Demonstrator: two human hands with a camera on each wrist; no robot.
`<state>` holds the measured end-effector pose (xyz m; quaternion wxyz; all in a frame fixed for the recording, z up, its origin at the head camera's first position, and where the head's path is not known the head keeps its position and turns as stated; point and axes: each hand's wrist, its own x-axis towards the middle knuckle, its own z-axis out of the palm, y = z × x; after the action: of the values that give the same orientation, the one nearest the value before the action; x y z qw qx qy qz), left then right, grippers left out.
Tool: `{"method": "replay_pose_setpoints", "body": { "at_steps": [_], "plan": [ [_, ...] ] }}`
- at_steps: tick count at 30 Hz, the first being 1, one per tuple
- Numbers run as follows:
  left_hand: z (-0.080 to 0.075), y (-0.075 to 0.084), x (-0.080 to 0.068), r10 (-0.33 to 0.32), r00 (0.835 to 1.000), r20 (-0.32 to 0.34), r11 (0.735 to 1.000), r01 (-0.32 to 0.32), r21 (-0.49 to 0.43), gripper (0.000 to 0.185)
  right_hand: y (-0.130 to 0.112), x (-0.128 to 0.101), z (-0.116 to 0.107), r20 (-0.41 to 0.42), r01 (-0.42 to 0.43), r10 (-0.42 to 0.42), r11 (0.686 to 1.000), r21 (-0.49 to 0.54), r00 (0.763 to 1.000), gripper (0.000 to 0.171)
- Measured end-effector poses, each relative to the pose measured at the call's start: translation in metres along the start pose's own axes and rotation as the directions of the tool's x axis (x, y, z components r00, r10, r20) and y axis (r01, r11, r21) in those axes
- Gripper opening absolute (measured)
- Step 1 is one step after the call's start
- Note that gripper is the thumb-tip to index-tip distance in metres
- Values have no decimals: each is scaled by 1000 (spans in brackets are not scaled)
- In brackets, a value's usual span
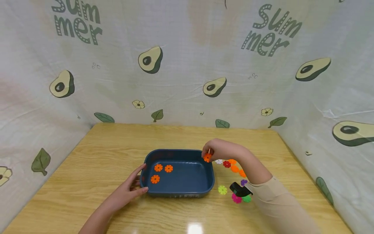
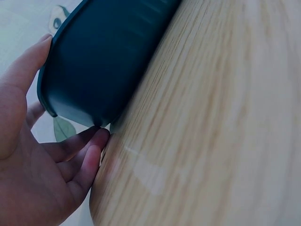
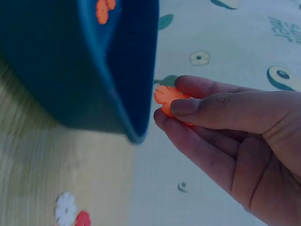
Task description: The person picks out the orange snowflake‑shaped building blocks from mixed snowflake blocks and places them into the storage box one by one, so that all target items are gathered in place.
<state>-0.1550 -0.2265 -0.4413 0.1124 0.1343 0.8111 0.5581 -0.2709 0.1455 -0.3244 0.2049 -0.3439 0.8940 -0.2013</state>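
Observation:
A dark blue tray sits mid-table with three orange flower-shaped discs inside at its left end. My right hand pinches another orange disc at the tray's far right rim; in the right wrist view the orange disc sits between thumb and fingers beside the tray wall. My left hand rests against the tray's left end, thumb on the rim and fingers at the base; the left wrist view shows fingers under the tray corner.
Loose discs lie right of the tray: white, red, orange, purple, yellow-green, pink, green. A black wrist camera sits above them. Cloth walls surround the wooden table.

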Motion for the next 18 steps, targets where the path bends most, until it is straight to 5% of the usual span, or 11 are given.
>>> {"method": "replay_pose_setpoints", "body": {
  "at_steps": [8,18],
  "plan": [
    [1,0,0,-8,1000,12,1000,8,-22,79,-21,21,1,63,-24,22,999,38,998,23],
    [0,0,-1,4,1000,-5,1000,-4,3,79,-36,46,4,93,67,-68,998,10,993,28]
  ]
}}
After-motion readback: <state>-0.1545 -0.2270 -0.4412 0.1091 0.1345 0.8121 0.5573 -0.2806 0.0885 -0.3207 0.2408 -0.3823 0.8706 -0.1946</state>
